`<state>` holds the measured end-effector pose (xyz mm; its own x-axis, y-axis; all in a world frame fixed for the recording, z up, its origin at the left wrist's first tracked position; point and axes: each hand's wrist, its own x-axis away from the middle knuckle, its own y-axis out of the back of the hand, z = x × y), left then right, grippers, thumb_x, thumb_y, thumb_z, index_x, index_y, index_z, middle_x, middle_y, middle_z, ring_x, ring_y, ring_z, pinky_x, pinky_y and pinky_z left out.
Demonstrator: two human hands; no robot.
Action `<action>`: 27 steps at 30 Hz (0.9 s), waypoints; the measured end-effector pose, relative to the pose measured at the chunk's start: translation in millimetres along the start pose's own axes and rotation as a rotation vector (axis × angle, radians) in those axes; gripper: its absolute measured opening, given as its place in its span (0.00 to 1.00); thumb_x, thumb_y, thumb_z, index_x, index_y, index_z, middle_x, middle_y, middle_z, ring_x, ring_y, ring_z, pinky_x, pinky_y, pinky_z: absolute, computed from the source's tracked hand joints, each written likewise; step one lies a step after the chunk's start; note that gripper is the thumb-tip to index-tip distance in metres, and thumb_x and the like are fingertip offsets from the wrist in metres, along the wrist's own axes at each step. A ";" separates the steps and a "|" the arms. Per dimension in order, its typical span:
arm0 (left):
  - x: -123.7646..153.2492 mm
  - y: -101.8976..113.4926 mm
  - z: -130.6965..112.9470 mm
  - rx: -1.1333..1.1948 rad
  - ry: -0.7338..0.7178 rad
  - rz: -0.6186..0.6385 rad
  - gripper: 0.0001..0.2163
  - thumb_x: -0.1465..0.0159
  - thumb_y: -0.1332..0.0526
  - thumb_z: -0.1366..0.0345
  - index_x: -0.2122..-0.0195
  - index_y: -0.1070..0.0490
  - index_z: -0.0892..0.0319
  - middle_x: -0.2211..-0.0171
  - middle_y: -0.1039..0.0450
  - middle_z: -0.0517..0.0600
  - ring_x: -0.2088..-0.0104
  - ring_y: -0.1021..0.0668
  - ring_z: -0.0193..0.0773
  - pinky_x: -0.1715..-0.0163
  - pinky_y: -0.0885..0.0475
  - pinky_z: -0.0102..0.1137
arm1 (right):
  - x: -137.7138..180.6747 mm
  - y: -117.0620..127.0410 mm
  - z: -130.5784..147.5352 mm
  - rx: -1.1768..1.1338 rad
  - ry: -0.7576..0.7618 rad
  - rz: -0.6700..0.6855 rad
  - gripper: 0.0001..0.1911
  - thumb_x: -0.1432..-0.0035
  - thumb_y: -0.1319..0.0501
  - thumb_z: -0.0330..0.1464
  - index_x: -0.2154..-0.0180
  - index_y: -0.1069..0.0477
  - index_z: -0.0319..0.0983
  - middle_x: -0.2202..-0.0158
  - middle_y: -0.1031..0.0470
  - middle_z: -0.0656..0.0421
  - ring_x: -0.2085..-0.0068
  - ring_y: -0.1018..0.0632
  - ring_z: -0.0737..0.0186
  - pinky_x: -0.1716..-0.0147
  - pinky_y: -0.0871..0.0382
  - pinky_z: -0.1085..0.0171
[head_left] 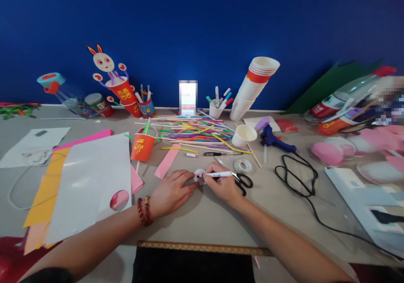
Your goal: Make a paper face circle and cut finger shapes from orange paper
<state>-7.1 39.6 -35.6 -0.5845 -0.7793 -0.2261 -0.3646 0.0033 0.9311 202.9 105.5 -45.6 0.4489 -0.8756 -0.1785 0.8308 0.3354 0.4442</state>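
On the table before me lies a small white paper disc (199,176) with a pinkish mark on it. My left hand (170,192) rests flat beside it, fingers stretched out and fingertips touching its left edge. A white marker (217,174) with dark lettering is pinched in my right hand (222,187), its tip at the disc. Just right of that hand are black-handled scissors (244,181), partly hidden by it, and a roll of clear tape (243,165). A white marker cap (191,155) and a pink paper strip (168,161) lie beyond my hands.
Several coloured pipe cleaners (192,129) spread behind. A red paper cup (142,146), coloured sheets (91,178) and a rabbit-faced cup figure (118,89) stand or lie left. Rightward are stacked cups (252,89), a blue glue gun (277,140) with looping cord, and a bottle (337,100).
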 end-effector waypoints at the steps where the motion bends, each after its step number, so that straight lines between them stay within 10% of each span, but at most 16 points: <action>1: 0.2 0.0 0.1 0.001 -0.001 -0.001 0.14 0.34 0.44 0.67 0.47 0.31 0.56 0.47 0.32 0.57 0.47 0.29 0.47 0.48 0.29 0.45 | 0.1 0.0 0.2 0.001 -0.002 0.002 0.08 0.45 0.42 0.30 0.76 0.36 0.40 0.78 0.35 0.64 0.76 0.34 0.66 0.74 0.42 0.67; 27: 0.5 -0.2 1.1 -0.007 -0.006 0.021 0.15 0.33 0.44 0.66 0.46 0.31 0.56 0.47 0.32 0.57 0.47 0.30 0.47 0.49 0.29 0.45 | 0.4 0.5 0.2 0.006 -0.005 -0.003 0.08 0.45 0.42 0.31 0.76 0.36 0.41 0.79 0.35 0.64 0.76 0.34 0.66 0.75 0.42 0.67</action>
<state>-8.1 39.9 -36.3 -0.5965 -0.7751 -0.2084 -0.3473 0.0151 0.9376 203.4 105.2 -45.3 0.4451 -0.8781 -0.1754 0.8299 0.3309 0.4492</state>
